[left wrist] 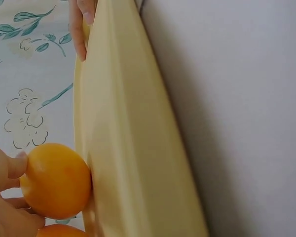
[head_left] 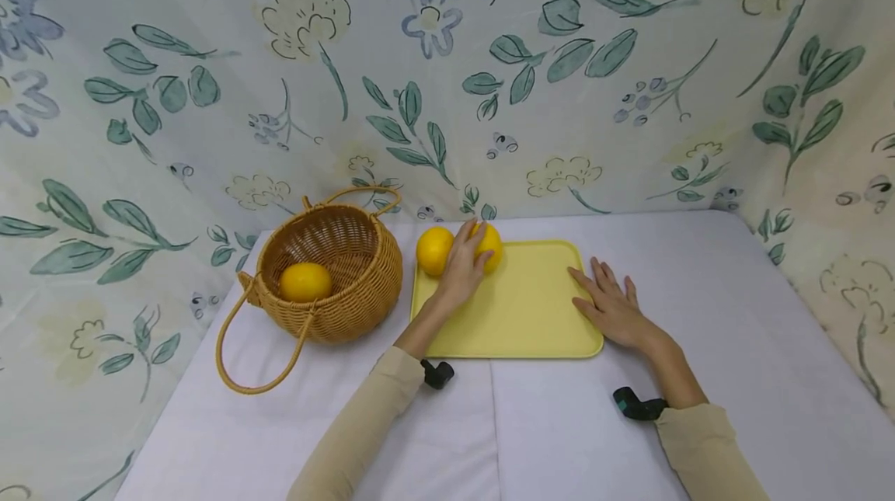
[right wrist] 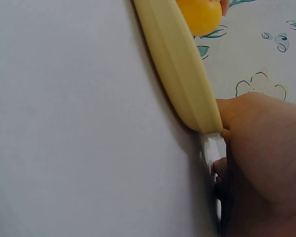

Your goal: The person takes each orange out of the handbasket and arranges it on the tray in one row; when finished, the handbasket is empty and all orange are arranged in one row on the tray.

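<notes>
My left hand [head_left: 461, 268] holds an orange [head_left: 493, 249] at the back of a yellow tray [head_left: 531, 307], fingers over its top and side. In the left wrist view the thumb and fingers bend around that orange [left wrist: 56, 180], which sits right at the tray's surface. A second orange [head_left: 433, 251] lies just left of the hand, at the tray's back left corner. At the tray's right edge rests my right hand [head_left: 618, 313], its fingers spread and thumb side over the rim; it holds no fruit.
Left of the tray stands a round wicker basket [head_left: 370, 291] with one orange [head_left: 305, 282] inside. One basket handle [head_left: 255, 390] hangs toward the front, the other leans back. A white cloth [head_left: 545, 423] covers the table; a floral curtain [head_left: 447, 74] rises behind it.
</notes>
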The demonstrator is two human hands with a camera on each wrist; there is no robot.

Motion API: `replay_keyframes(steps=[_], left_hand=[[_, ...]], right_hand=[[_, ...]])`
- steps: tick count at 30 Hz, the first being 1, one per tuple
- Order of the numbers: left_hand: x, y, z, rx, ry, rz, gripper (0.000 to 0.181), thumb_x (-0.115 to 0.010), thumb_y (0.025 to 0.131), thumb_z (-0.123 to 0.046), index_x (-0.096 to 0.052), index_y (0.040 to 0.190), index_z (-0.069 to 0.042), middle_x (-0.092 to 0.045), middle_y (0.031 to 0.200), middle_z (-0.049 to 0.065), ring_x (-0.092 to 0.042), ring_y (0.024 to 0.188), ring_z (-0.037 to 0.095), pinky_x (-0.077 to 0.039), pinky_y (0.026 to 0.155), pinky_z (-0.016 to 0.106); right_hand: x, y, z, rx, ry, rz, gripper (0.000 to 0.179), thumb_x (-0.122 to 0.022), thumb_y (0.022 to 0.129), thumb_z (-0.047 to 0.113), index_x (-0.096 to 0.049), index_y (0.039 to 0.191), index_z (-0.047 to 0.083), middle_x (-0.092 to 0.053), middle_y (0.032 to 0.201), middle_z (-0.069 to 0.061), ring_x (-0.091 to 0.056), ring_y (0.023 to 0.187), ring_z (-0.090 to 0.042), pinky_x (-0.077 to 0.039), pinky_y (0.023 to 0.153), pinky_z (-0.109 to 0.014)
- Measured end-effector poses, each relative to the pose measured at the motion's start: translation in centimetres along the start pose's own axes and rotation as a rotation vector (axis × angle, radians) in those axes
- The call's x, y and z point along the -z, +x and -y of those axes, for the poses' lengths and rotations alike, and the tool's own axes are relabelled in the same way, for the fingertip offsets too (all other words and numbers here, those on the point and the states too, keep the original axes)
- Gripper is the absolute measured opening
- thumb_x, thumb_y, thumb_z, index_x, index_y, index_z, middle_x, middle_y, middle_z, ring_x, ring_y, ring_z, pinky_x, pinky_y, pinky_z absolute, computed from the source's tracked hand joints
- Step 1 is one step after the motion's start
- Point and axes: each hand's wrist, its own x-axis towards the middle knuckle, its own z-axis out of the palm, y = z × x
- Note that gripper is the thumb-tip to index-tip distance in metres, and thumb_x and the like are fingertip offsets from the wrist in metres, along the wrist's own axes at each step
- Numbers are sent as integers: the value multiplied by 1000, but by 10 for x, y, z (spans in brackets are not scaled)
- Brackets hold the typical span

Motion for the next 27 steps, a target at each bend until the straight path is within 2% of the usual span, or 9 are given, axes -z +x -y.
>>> replay_keyframes(steps=[8,27], left_hand=[[3,-1,-3,4,-20,-4,55,-60,103,-8,-42,155,0,-30,167,22,-33,156,33,-31,127,42],[8,-3,-6,-25,7,-13,54,-63,102,-6,-46,153,0,-28,168,23,-33,156,34,-31,127,42]], right_hand=[[-1,0,1,-2,1,-16,63,-44,110,36,-25,164,9,6,170,-31,8,158,-52,15,119,-75],[-2,0,0,7,-3,-26,62,-45,110,35,-27,163,7,4,170,-33,6,157,-53,14,118,-76]])
